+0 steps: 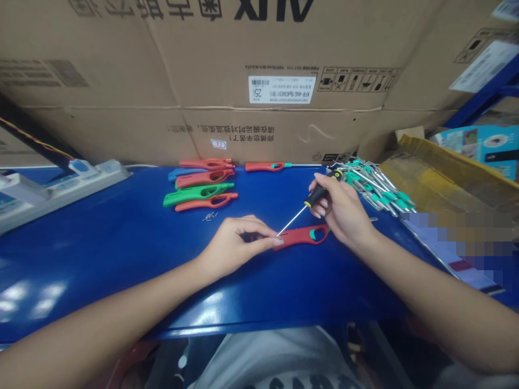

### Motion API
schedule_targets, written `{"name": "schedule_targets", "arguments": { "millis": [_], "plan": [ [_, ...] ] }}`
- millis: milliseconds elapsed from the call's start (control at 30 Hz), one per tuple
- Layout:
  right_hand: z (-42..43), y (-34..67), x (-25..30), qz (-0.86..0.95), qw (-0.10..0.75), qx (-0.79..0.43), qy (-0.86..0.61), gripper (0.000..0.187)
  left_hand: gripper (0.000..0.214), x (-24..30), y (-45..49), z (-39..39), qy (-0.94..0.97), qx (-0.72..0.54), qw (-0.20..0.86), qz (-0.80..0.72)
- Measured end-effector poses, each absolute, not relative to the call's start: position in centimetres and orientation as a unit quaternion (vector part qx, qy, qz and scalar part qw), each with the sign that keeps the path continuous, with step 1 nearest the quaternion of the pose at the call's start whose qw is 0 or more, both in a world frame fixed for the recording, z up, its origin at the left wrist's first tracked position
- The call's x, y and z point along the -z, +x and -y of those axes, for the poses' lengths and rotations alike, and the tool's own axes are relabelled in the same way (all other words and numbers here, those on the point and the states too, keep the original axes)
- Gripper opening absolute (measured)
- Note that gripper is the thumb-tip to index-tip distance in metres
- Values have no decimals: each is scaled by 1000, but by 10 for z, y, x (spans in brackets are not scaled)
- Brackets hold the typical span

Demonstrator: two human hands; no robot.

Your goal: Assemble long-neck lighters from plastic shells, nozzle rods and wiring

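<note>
Cardboard cartons (203,70) stand printed side upside down behind a blue steel workbench (101,254). The right hand (340,208) closes around the black-and-yellow handle of a precision screwdriver (320,193), fingers wrapped and thumb pressed along it. Its thin shaft slants down to the near end of a red plastic lighter body (302,236) with a teal insert. That body lies on the bench, its end pinched between the thumb and fingertips of the left hand (239,243), with the screwdriver tip right beside those fingers. The step in hand looks like screwdriver work at that end, and the next move seems to call for keeping the tip seated while the left hand steadies the body.

Just left lie a few small screws (210,216). Farther back sit a green lighter body (198,194) and several red ones (205,178), with a heap of teal-tipped metal rods (377,186) to the right. The large inverted carton letters seem to read AUX; a white barcode label (281,89) shows KFR-46G/BpR3AES1 (B1).
</note>
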State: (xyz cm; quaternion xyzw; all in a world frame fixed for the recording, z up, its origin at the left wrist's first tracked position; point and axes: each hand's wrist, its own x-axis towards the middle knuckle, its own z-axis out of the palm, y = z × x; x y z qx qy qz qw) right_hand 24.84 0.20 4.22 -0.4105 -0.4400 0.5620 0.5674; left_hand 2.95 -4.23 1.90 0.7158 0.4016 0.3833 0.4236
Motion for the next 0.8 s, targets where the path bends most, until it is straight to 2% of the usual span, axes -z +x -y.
{"name": "schedule_targets", "arguments": {
  "millis": [367,567,700,800],
  "plan": [
    [-2,248,-39,458,581,-539,-404,36,8,-17,29,41,712,-376,424,-414],
    [2,249,-38,542,607,-439,-380,30,11,-17,30,42,715,-334,437,-432],
    [11,248,-43,626,571,-406,-342,23,9,-16,33,45,718,-323,437,-436],
    [18,246,-46,667,586,-351,-299,31,8,-16,35,47,723,-315,440,-429]
  ]
}}
